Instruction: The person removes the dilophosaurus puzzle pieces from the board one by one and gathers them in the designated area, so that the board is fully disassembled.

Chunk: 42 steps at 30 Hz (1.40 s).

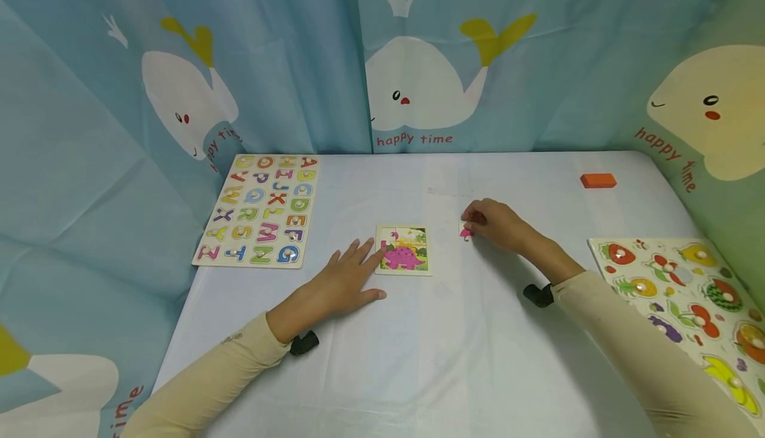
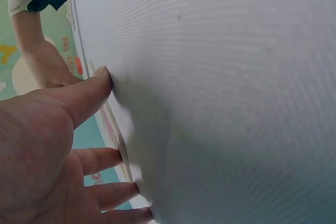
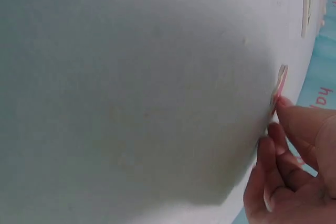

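A small square jigsaw puzzle (image 1: 406, 257) with a pink dinosaur lies mid-table in a pale frame. My left hand (image 1: 342, 284) reaches it with spread, fairly straight fingers, the fingertips at its left edge. In the left wrist view, those fingers (image 2: 107, 195) lie along the frame's rim (image 2: 122, 148). To the right of the puzzle, my right hand (image 1: 497, 224) pinches a small puzzle piece (image 1: 464, 231) with pink on it, low over the table. The right wrist view has the thumb (image 3: 294, 116) on this piece (image 3: 282, 80), while the other fingers are curled and partly hide the contact.
An alphabet puzzle board (image 1: 257, 212) lies at the left of the table. At the right edge is a fruit puzzle board (image 1: 687, 292), partly behind the right sleeve. An orange block (image 1: 598, 180) sits at the back right. Whale-print curtains (image 1: 335, 60) enclose the table.
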{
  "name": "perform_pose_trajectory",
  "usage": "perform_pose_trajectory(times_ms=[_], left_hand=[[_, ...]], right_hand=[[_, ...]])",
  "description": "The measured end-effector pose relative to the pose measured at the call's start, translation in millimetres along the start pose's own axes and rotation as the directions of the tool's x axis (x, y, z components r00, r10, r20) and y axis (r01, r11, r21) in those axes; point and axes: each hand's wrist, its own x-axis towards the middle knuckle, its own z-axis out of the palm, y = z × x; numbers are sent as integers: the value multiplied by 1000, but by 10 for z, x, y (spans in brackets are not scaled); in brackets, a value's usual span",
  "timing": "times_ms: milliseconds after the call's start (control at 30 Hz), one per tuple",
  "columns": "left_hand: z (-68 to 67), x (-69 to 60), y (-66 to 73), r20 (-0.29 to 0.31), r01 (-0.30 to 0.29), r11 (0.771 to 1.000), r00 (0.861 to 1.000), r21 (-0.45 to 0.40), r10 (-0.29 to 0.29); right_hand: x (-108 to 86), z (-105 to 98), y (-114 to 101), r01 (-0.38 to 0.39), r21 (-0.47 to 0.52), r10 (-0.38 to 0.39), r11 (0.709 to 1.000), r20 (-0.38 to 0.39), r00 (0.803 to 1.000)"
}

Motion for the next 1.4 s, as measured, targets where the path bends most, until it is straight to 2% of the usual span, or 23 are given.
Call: perform_pose_trajectory(times_ms=[133,367,600,767,1033,1267,1400], left_hand=[[-5,5,6,2,0,1000,1000,-3,0],[6,20,5,5,4,1000,1000,17,-4],[19,27,-11,3,2,1000,1000,29,-3],[19,28,-19,-2,-3,999,1000,38,3],[35,36,-27,-5,-6,999,1000,50,7],[29,21,-24,-7,-12,998,1000,54,12],[23,13,-18,-4,-11,999,1000,48,12]], right_hand=[[23,20,-48,-9,-20,8,1000,-44,999],[64,77,-336,77,27,-74,997,-116,990],[118,328,-664,113,70,-106,991,-99,989],[146,504,-845,109,100,-104,989,-54,993],[133,655,-915,118,32,-118,993,0,993],[95,673,-945,200,-76,-203,977,-32,979],[79,682,-955,217,-141,-225,966,-45,973]])
